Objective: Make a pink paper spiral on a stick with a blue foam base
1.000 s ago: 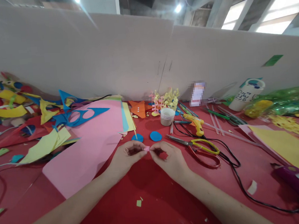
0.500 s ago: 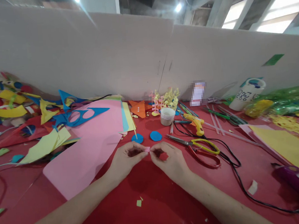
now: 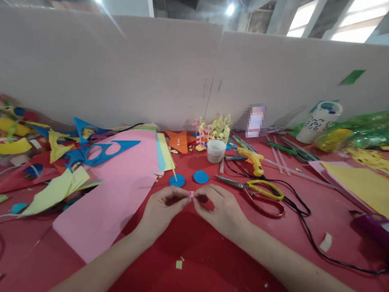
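scrap [image 3: 191,194] of pink paper, very small, sits pinched between your two hands just above the red table [image 3: 190,255], in the middle of the view. your left hand [image 3: 164,208] has its thumb and forefinger closed on the scrap's left edge, with the other fingers curled in. your right hand [image 3: 220,207] nips the right edge the same way, so the fingertips of both hands almost meet. how the scrap is folded or shaped you cannot tell, as it is too small. just beyond your knuckles lie two blue discs [image 3: 177,180], side by side and a little apart, flat on the table. to the right of your right hand lie scissors [image 3: 265,196] with red and yellow handles, blades pointing left toward the discs. behind them rests a yellow glue gun [image 3: 253,160], and a black cord [image 3: 307,227] runs from near it across the table toward the lower right. a white cup [image 3: 216,151] stands upright beyond the discs, with an orange star [image 3: 178,142] to its left. a big pink sheet [image 3: 101,208] lies to the left of your left hand, its near corner close to your forearm, and blue cut-outs [image 3: 96,150] rest on its far end. a yellow sheet [image 3: 372,189] lies at the far right, with a purple tool [image 3: 382,236] near it at the edge of view. small paper bits [image 3: 179,264] dot the table between your forearms.
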Available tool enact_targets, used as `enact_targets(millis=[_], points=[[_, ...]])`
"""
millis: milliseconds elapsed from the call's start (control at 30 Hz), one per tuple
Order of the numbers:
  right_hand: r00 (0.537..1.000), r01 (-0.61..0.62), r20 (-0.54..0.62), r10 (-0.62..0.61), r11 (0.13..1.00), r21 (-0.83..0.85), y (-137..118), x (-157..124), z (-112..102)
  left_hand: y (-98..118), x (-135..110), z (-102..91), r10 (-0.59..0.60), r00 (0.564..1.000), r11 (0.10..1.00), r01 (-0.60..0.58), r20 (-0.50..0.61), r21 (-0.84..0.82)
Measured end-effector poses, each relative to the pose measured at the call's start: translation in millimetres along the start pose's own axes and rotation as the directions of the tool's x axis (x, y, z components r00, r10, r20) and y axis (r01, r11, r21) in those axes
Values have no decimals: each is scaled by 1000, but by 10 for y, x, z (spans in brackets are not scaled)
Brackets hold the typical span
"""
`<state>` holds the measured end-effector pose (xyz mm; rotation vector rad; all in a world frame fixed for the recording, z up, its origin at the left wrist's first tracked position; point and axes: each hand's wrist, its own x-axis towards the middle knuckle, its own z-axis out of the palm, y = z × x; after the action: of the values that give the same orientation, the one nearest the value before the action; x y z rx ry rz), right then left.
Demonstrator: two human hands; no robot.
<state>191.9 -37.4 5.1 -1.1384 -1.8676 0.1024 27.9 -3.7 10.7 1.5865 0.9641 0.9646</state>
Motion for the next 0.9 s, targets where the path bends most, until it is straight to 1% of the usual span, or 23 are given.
enact_targets(millis=[167, 267, 367, 533, 633, 733, 900], points=[[995, -100, -6, 100, 992, 74, -18, -2, 8, 11, -5, -8, 23, 1000, 1000, -23, 5, 20], [992, -125, -12, 127, 986, 113, -39, -6, 9, 27, -7, -7, 16, 1000, 1000, -16, 5, 8], [996, -82, -17, 84, 992, 96, -50, -1, -5, 41, -19, -2, 21, 1000, 1000, -21, 9, 0], [998, 49, -39, -49, 999, 7, -64, 34, -46, 39, -40, 17, 28, 999, 999, -27, 37, -35], [997, 70, -44, -71, 997, -11, -67, 47, -51, 37, -38, 32, 26, 998, 999, -24, 59, -45], [999, 23, -35, -22, 999, 23, -51, 41, -32, 31, -23, 37, 22, 998, 998, -18, 67, -55], [992, -119, 51, 112, 976, 184, 19, 18, 8, 17, 21, 15, 17, 1000, 997, -17, 0, -70]])
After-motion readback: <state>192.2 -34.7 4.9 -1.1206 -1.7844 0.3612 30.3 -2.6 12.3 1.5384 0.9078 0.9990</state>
